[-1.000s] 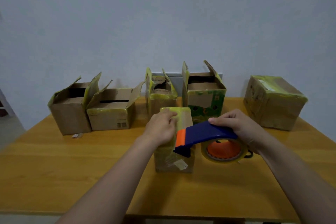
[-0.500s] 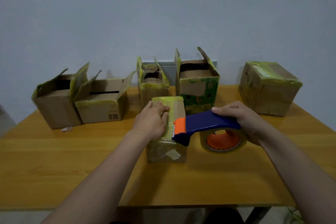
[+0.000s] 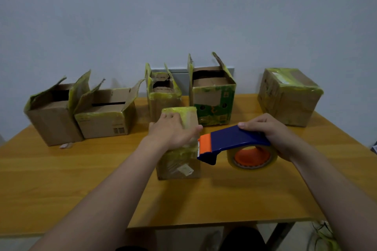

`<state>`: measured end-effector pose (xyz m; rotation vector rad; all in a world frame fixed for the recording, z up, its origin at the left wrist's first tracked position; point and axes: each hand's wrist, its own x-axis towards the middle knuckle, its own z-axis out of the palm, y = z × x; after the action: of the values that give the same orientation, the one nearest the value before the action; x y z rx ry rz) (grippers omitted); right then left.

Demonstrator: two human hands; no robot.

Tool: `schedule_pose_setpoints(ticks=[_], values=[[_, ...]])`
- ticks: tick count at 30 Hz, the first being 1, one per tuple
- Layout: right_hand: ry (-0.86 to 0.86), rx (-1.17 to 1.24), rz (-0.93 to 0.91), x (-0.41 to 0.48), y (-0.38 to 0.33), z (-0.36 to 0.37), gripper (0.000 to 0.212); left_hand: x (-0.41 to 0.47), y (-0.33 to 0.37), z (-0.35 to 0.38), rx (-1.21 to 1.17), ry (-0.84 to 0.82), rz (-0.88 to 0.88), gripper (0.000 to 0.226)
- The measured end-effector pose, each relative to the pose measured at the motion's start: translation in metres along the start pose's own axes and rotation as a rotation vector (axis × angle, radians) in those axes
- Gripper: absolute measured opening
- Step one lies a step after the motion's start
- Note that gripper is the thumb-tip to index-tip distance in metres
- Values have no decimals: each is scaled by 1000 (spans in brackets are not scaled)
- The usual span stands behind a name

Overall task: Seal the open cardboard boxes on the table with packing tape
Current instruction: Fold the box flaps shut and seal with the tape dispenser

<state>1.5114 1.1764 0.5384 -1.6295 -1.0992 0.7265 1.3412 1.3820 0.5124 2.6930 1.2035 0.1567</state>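
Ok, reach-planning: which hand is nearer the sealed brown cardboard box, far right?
Right. The right hand, gripping the blue tape dispenser, is in front of the sealed box; the left hand presses the small central box.

Tape dispenser (image 3: 234, 140) blue, orange tip; tape roll (image 3: 253, 156) clear, orange core; boxes brown, yellowish tape; one box (image 3: 213, 106) green-printed; desk (image 3: 61, 179) orange-brown wood grain

A plain, pale blue-grey wall (image 3: 183, 16) fills the upper half of the frame, dimly and evenly lit. Low on it, at centre frame, is a grey panel (image 3: 179, 71). The orange-brown wooden tabletop (image 3: 61, 179) spans the lower half. Below its near edge at lower right, a dark table leg (image 3: 280, 234) slants over pale floor (image 3: 302, 232), near tangled cables (image 3: 324, 234).
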Motion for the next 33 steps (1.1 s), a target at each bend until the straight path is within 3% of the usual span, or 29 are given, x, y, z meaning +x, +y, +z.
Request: schedule_pose_setpoints(ticks=[6, 17, 29, 33], values=[[-26, -6, 8, -1, 3, -5, 40, 1, 4, 21, -32, 100, -35, 102], [-42, 42, 88, -8, 9, -20, 35, -2, 5, 19, 4, 94, -25, 99], [-12, -375, -18, 8, -33, -4, 41, 2, 4, 22, 37, 101, -25, 101], [-62, -739, 17, 8, -27, 15, 34, -1, 4, 19, 33, 91, -2, 100]])
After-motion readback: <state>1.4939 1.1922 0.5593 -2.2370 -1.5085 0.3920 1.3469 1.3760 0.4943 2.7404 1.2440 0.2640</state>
